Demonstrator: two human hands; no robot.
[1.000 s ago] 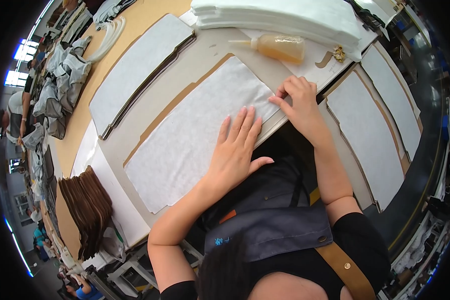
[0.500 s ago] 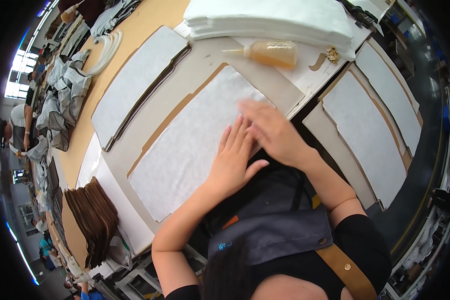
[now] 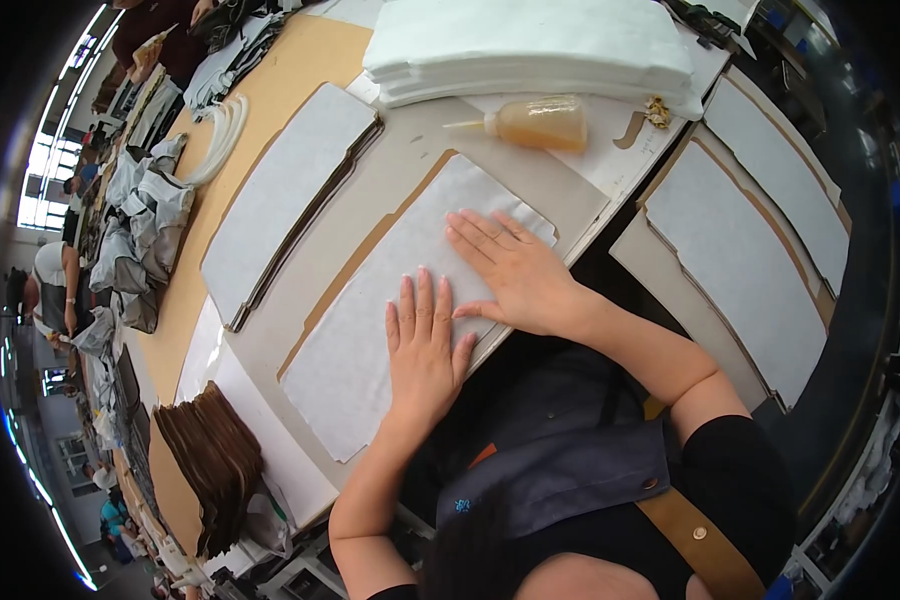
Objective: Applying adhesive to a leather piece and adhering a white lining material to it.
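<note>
Along the near edge of the bench point(image 3: 420, 130), a white fabric sheet point(image 3: 365, 310) lies over a brown panel point(image 3: 350, 279), which shows as a thin strip down its far left side. The sheet's near side runs close to the bench edge, beyond which a dark gap separates it from two more white-covered panels point(image 3: 735, 260) on the right. Bare grey surface opens between the sheet and another white-covered panel point(image 3: 290, 195) at left, and more lies toward the squeeze bottle point(image 3: 540, 123), which rests on its side below a thick stack of white sheets point(image 3: 530, 50). A pile of brown pieces point(image 3: 210, 450) stands near the bench's left corner.

Both hands are spread flat, palms down on the sheet, gripping nothing: the left hand point(image 3: 422, 350) with fingers close together, the right hand point(image 3: 515, 272) nearer the right end, its thumb stretched out just beside the left forefinger.

Half a second ago the right hand was a blur crossing the left fingertips; now it is settled flat. The left hand has shifted leftward along the sheet, while bottle and panels keep their places.
</note>
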